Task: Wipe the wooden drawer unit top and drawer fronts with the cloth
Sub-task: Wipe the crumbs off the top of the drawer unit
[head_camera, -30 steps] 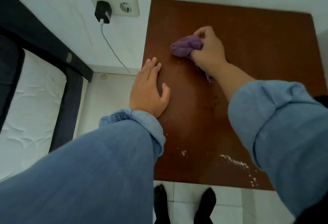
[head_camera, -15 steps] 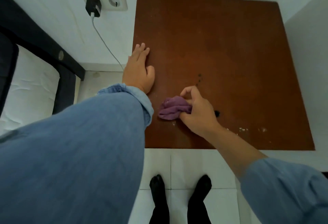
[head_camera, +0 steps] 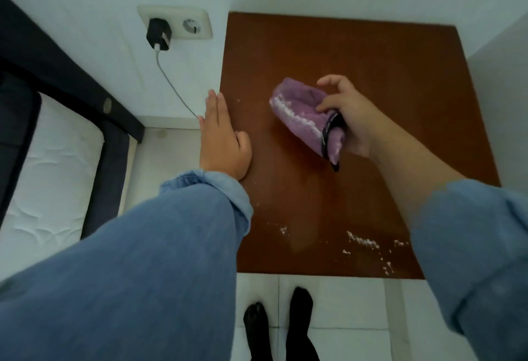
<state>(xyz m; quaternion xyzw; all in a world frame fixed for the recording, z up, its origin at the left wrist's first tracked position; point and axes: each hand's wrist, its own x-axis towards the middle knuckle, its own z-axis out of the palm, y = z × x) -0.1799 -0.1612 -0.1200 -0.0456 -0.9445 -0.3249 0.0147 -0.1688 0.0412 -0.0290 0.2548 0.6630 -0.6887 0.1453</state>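
Observation:
The brown wooden top of the drawer unit fills the middle of the view, seen from above. My right hand grips a purple cloth with a dark edge, lifted and turned so a line of white dust shows on its fold. My left hand lies flat with fingers together on the unit's left edge. White crumbs and dust lie near the top's front edge. The drawer fronts are hidden below the top.
A wall socket holds a black charger whose white cable runs down beside the unit. A bed with dark frame and white mattress stands at the left. My feet in black socks stand on white tiles.
My right hand moved from the top's front edge back toward the middle and raised the cloth, turning its dusty side up. The left hand stayed on the left edge.

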